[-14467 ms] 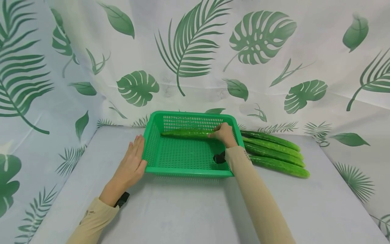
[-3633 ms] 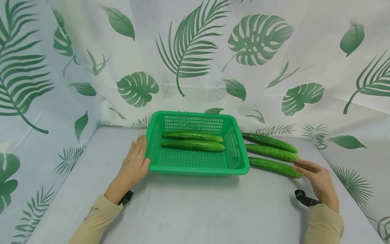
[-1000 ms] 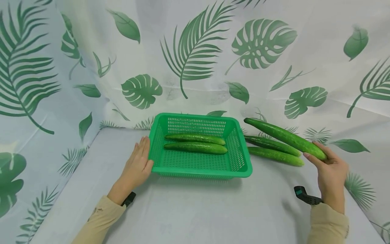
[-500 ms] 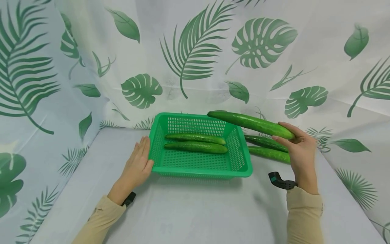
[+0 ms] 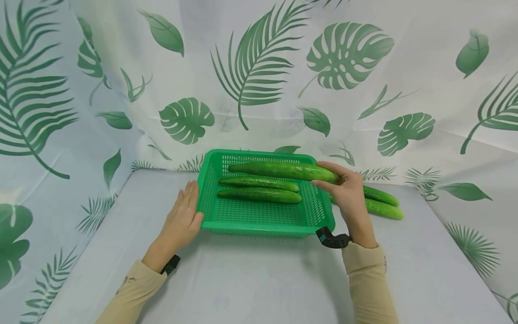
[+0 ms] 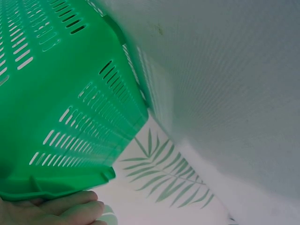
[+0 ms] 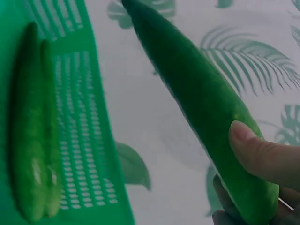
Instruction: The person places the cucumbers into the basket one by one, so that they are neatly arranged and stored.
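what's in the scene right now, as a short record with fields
left hand: flat against the left wall of the basket
right hand: grips one end of a cucumber, held over the basket
in basket: two cucumbers side by side
on table: two more cucumbers, right of the basket
backdrop: leaf-print cloth

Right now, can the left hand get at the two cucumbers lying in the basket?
Probably yes. The left hand rests on the basket rim, the basket is open-topped, and the cucumbers lie uncovered inside.
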The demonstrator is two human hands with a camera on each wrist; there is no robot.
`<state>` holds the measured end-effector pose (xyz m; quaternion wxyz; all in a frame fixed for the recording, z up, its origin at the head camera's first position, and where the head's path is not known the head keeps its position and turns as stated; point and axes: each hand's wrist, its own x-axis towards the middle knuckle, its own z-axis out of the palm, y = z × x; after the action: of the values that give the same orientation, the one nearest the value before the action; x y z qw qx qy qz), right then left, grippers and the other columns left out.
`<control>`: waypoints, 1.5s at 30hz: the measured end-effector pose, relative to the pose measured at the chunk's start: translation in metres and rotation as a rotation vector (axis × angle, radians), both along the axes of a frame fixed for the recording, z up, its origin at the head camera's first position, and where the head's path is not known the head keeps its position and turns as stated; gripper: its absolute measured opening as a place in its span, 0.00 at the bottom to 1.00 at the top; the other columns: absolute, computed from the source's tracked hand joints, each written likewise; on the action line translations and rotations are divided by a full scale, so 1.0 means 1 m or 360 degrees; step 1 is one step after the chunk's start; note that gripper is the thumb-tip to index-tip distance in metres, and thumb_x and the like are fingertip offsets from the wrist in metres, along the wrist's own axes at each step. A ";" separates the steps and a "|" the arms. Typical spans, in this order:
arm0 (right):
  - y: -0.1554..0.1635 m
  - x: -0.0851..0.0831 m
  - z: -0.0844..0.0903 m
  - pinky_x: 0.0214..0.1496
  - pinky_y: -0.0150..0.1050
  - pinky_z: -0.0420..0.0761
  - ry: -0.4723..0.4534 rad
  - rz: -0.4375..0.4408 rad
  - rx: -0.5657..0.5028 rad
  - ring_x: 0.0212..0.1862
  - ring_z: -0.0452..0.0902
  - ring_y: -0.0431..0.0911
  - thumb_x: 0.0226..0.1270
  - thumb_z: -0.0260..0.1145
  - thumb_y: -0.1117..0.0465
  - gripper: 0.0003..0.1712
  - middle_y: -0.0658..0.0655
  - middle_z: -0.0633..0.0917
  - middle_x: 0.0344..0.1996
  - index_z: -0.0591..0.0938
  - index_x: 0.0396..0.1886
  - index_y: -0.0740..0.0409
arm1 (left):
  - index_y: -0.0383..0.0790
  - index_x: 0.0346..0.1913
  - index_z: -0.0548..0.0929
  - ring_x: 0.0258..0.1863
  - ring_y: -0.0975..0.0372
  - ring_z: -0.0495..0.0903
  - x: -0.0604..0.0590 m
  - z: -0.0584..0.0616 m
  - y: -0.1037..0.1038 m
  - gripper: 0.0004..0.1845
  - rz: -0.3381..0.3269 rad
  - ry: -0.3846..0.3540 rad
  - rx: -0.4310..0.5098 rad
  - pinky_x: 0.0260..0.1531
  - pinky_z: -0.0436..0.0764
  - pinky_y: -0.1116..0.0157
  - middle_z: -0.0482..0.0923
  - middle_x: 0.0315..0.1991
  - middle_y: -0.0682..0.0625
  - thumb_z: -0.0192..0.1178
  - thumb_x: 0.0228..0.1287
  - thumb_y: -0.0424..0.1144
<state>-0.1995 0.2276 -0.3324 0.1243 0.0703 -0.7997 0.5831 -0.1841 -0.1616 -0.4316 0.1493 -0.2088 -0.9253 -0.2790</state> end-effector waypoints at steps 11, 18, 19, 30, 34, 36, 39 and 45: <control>-0.034 -0.008 -0.045 0.45 0.47 0.76 -0.0355 0.0010 0.0285 0.43 0.75 0.54 0.58 0.74 0.68 0.29 0.62 0.77 0.64 0.82 0.62 0.55 | 0.19 0.74 0.49 0.77 0.43 0.43 0.000 0.000 0.000 0.36 -0.0007 0.0002 0.0002 0.74 0.45 0.45 0.45 0.76 0.29 0.41 0.65 0.32; -0.041 -0.010 -0.057 0.32 0.42 0.69 -0.0410 0.0025 0.0395 0.45 0.74 0.57 0.58 0.73 0.70 0.29 0.63 0.77 0.64 0.82 0.61 0.58 | 0.19 0.74 0.48 0.77 0.44 0.42 0.001 0.001 0.000 0.36 -0.0005 -0.0008 0.0002 0.74 0.44 0.46 0.44 0.76 0.30 0.40 0.65 0.32; -0.041 -0.010 -0.057 0.32 0.42 0.68 -0.0414 0.0035 0.0412 0.45 0.74 0.57 0.59 0.72 0.70 0.28 0.64 0.77 0.64 0.82 0.61 0.58 | 0.19 0.74 0.48 0.77 0.44 0.42 0.001 0.001 0.000 0.36 -0.0008 -0.0008 0.0004 0.74 0.44 0.46 0.44 0.76 0.30 0.40 0.65 0.32; -0.042 -0.012 -0.060 0.51 0.53 0.80 -0.0549 0.0147 0.0572 0.62 0.72 0.62 0.63 0.66 0.74 0.24 0.66 0.79 0.60 0.83 0.59 0.61 | 0.18 0.74 0.50 0.76 0.42 0.45 0.003 0.000 0.000 0.35 -0.0004 0.0041 -0.0004 0.73 0.47 0.44 0.46 0.75 0.28 0.41 0.65 0.31; -0.045 -0.017 -0.061 0.52 0.53 0.80 -0.0567 0.0190 0.0743 0.60 0.73 0.63 0.61 0.66 0.76 0.22 0.67 0.81 0.57 0.83 0.56 0.65 | 0.19 0.74 0.49 0.77 0.43 0.43 0.002 0.001 -0.001 0.36 -0.0007 0.0014 0.0005 0.74 0.45 0.45 0.45 0.76 0.29 0.40 0.65 0.31; -0.047 -0.019 -0.062 0.52 0.53 0.81 -0.0577 0.0208 0.0818 0.59 0.75 0.63 0.60 0.66 0.77 0.22 0.67 0.82 0.54 0.84 0.55 0.66 | 0.19 0.74 0.48 0.77 0.44 0.43 0.002 0.002 -0.001 0.36 -0.0011 0.0005 0.0009 0.74 0.45 0.46 0.45 0.76 0.30 0.40 0.65 0.31; -0.050 -0.021 -0.062 0.50 0.50 0.82 -0.0607 0.0226 0.0894 0.55 0.78 0.61 0.59 0.65 0.78 0.21 0.67 0.84 0.50 0.84 0.53 0.67 | 0.19 0.74 0.48 0.77 0.43 0.43 0.001 0.002 -0.001 0.36 -0.0010 0.0000 0.0002 0.74 0.44 0.46 0.44 0.76 0.29 0.40 0.66 0.31; -0.050 -0.021 -0.064 0.46 0.48 0.83 -0.0653 0.0199 0.0910 0.51 0.79 0.59 0.60 0.63 0.79 0.20 0.65 0.85 0.46 0.85 0.52 0.67 | 0.18 0.74 0.49 0.77 0.43 0.43 0.000 0.000 0.000 0.36 -0.0015 0.0012 0.0005 0.74 0.45 0.45 0.45 0.76 0.29 0.41 0.65 0.31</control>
<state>-0.2207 0.1774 -0.3966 -0.0997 0.0325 -0.9330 0.3442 -0.1837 -0.1619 -0.4311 0.1517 -0.2139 -0.9234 -0.2802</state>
